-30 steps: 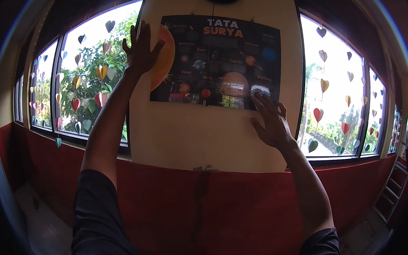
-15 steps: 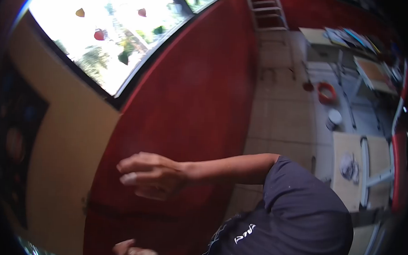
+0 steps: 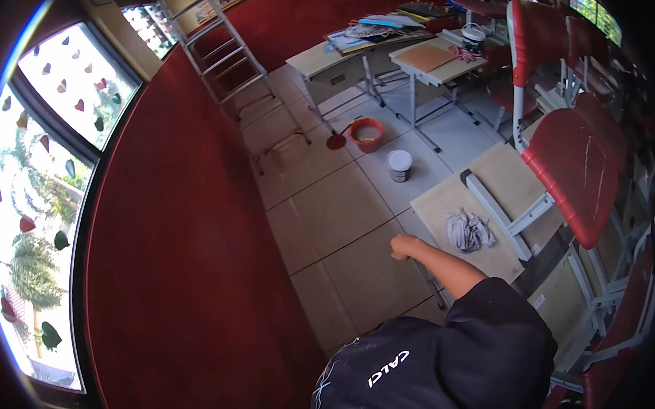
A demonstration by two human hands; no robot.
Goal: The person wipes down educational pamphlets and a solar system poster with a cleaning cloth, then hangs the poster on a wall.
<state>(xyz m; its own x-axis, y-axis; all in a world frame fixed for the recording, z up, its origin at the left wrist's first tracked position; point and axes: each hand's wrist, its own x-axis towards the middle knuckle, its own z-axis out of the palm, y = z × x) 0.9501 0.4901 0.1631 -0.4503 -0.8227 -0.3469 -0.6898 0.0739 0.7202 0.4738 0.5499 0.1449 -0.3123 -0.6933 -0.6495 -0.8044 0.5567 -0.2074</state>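
Right hand point(image 3: 406, 246): stretched out and down from the dark sleeve. The fingers are curled into a loose fist with nothing visible in them; whether something small sits inside cannot be told.
Left hand: out of view, so its grip cannot be told.
Nearest things: the corner of a beige desk point(image 3: 437, 203) lies just beside the fist at 1 o'clock. A crumpled grey rag point(image 3: 469, 231) lies on the desk at 3 o'clock, near the hand but apart from it.
On the desk: a red chair point(image 3: 574, 168) at 2 o'clock, its metal frame lying across the top just beside the rag.
Floor point(image 3: 341, 227): pale tiles. A white tin point(image 3: 399, 164) stands at 12 o'clock, an orange bucket point(image 3: 367, 133) beyond it, and a ladder point(image 3: 228, 61) leans at 11 o'clock.
Risk, hand: the fist is close to the desk corner, so a sideways swing could knock the knuckles on the edge or sweep the rag off.
Risk, footing: the floor looks well below. A lean toward the desk could shift the person's balance, and the tin and bucket stand on that side.
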